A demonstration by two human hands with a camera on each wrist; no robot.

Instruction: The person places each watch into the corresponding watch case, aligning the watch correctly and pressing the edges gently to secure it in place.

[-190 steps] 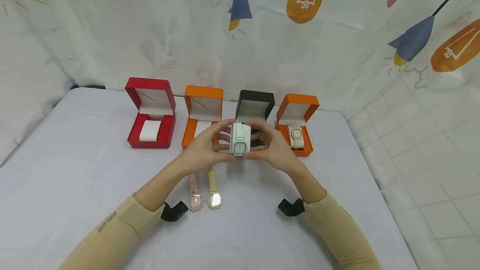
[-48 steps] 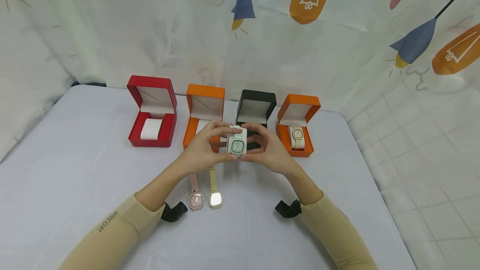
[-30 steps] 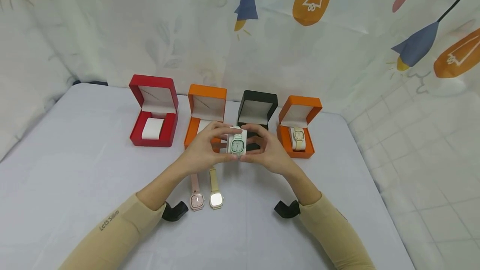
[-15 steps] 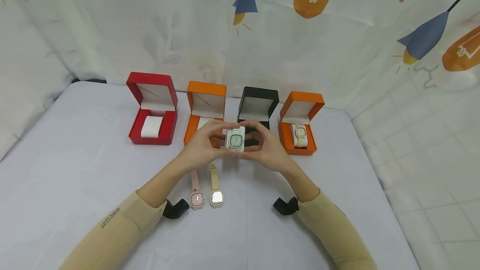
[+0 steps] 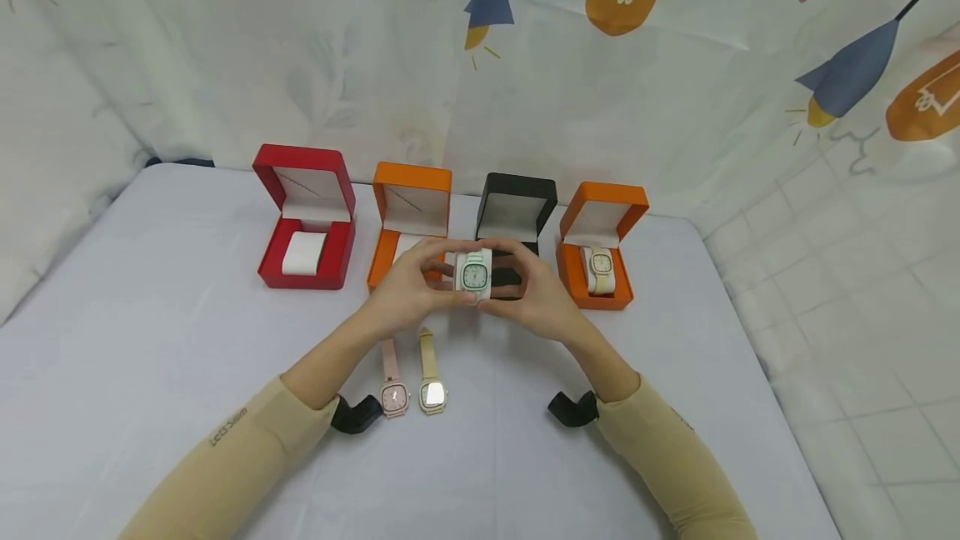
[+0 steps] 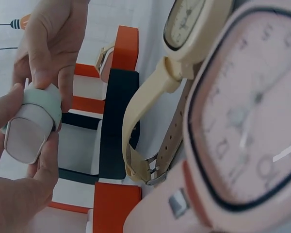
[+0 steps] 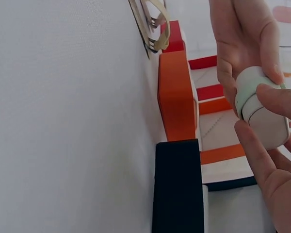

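Both hands hold a white watch cushion (image 6: 28,141) with a mint-green wristwatch (image 5: 475,276) wrapped around it, above the table in front of the black box. My left hand (image 5: 405,286) grips its left side, thumb low near the watch face and fingers at the top and behind. From the other side, my right hand (image 5: 547,294) pinches it between thumb and fingers. In the right wrist view, the green strap (image 7: 242,99) runs round the cushion. Below my left hand, a pink watch (image 5: 394,397) and a cream-yellow watch (image 5: 432,395) lie side by side.
Along the back stand open boxes: red (image 5: 306,280) with a bare white cushion (image 5: 303,253), orange (image 5: 412,176) partly behind my left hand, black (image 5: 517,187) partly behind my right hand, and orange (image 5: 625,301) at right, holding a cream watch (image 5: 601,263).
The cushion and mint watch have shifted slightly, and the watch face now sits higher on the cushion than several seconds ago. My fingers have adjusted around it; both hands keep hold.
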